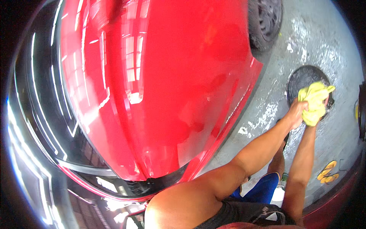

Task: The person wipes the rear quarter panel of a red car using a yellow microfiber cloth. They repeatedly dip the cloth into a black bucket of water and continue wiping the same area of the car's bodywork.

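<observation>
A bunched yellow cloth [315, 100] is held up between my two hands, to the right of the car. My left hand [298, 113] is closed round its left side, with the thumb lying over the fabric. My right hand [311, 129] comes up from below and grips the cloth on the other side; most of its fingers are hidden behind the folds. Beneath the cloth is a round, dark, tub-like thing [299, 78] at floor level, partly covered by the cloth and hands.
On my left stands a shiny red car [190, 76], with its windshield [82, 149] toward the lower left and a black front wheel [265, 24] at the top. Yellow flip-flops [328, 172] lie on the wet grey floor [267, 118]. A dark object [361, 110] stands at the right edge.
</observation>
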A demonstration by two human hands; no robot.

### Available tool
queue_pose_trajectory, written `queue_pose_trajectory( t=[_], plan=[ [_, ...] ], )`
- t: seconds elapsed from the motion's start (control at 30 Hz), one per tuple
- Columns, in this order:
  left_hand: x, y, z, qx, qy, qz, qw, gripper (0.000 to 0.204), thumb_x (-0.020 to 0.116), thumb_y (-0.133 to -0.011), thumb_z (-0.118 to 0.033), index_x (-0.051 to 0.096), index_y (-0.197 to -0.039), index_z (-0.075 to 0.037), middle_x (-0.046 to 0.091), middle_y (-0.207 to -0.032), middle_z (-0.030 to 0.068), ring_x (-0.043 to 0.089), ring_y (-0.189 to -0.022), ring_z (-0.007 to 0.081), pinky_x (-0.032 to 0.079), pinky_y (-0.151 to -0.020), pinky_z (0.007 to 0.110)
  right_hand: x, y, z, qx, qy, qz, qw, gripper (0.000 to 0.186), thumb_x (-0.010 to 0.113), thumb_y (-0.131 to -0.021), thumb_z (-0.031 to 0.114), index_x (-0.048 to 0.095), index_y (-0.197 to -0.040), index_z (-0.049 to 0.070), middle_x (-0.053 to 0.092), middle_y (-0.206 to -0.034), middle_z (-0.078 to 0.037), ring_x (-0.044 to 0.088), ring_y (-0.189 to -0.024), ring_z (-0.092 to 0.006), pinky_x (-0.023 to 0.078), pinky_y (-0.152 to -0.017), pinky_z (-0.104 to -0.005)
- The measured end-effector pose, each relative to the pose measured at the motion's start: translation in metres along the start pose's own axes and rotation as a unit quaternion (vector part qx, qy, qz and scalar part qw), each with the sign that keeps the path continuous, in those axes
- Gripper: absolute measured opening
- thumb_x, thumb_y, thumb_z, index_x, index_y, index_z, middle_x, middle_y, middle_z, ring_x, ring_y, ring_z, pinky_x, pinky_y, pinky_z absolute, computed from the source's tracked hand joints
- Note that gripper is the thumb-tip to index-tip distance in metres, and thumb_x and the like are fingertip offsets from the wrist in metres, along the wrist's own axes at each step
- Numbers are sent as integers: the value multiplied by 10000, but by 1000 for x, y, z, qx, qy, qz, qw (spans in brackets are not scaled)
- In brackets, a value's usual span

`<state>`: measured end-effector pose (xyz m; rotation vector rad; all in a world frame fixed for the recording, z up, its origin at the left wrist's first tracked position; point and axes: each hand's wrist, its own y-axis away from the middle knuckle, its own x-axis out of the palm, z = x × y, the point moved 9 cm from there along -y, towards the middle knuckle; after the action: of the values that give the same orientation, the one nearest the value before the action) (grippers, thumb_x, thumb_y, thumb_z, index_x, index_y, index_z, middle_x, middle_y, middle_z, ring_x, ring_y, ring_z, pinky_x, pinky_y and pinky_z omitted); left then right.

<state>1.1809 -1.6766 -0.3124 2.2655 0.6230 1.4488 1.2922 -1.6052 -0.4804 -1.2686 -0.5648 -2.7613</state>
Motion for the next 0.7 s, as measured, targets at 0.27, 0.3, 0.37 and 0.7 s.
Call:
queue_pose_trajectory(
  t=[0.27,0.3,0.37,0.7],
  plan=[
    [63,233,-156,101,46,-46,993,262,651,-940,-220,624,-1154,-72,708,-1004,105,717,-844,230,618,-696,401,269,213,4,-86,132,75,985,525,535,-1021,345,482,-1445,41,595,-1338,-176,559,-1194,-329,447,-1047,-475],
    [79,255,-190,143,4,-43,989,271,624,-965,-298,625,-1127,-81,702,-967,95,708,-807,221,611,-673,384,312,240,7,-116,212,82,967,527,535,-1019,350,487,-1437,34,580,-1358,-180,539,-1221,-335,426,-1065,-475],
    [134,308,-264,173,-103,-34,979,452,503,-1013,-530,643,-1004,-101,689,-824,75,681,-661,215,581,-583,361,395,300,12,-183,383,88,901,533,534,-1015,362,497,-1422,20,550,-1399,-189,498,-1277,-345,383,-1100,-474],
    [305,421,-507,365,-646,-170,649,214,680,-944,-202,718,-886,0,704,-749,42,638,-611,104,492,-589,279,652,478,31,-346,477,284,756,782,443,-1052,371,126,-1546,-147,102,-1628,-373,70,-1512,-564,100,-1228,-644]
  ],
)
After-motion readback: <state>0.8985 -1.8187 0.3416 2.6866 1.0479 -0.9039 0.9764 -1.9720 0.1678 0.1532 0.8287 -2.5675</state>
